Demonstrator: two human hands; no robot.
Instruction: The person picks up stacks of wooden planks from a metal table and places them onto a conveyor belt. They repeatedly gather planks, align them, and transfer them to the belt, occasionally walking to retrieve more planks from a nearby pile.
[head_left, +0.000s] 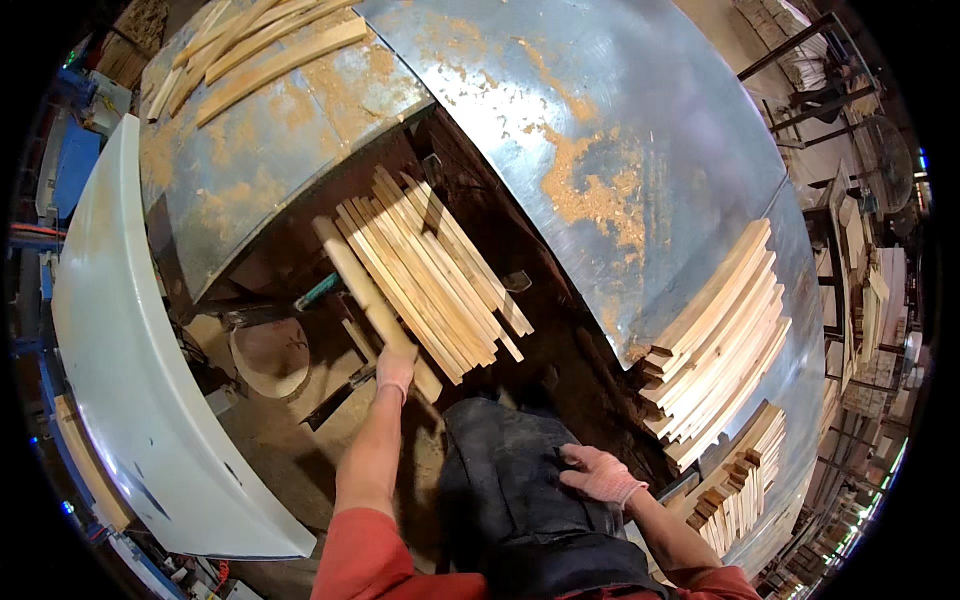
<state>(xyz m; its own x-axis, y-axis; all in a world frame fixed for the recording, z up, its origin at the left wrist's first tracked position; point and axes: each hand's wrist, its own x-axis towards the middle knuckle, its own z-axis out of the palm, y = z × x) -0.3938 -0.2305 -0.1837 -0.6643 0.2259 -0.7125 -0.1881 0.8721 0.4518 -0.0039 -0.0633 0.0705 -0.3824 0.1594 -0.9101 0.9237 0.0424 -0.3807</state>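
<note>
My left hand (395, 370), in a pale pink work glove, is closed around the near part of a thick wooden slat (352, 272). This slat lies along the left side of a stack of long light wooden slats (430, 275), set low in the gap between the metal tabletops. My right hand (600, 474), gloved alike, rests on the dark trousers at my thigh. Its fingers are slightly apart and it holds nothing. Right of that hand, a pile of curved wooden slats (715, 345) lies on the metal table (690, 130).
More curved slats (755, 470) lie at the near right, and several others (280, 65) at the far left. Sawdust (600, 195) covers parts of the metal. A pale curved panel (120, 360) stands at the left. A round wooden piece (270, 357) sits below the table's level.
</note>
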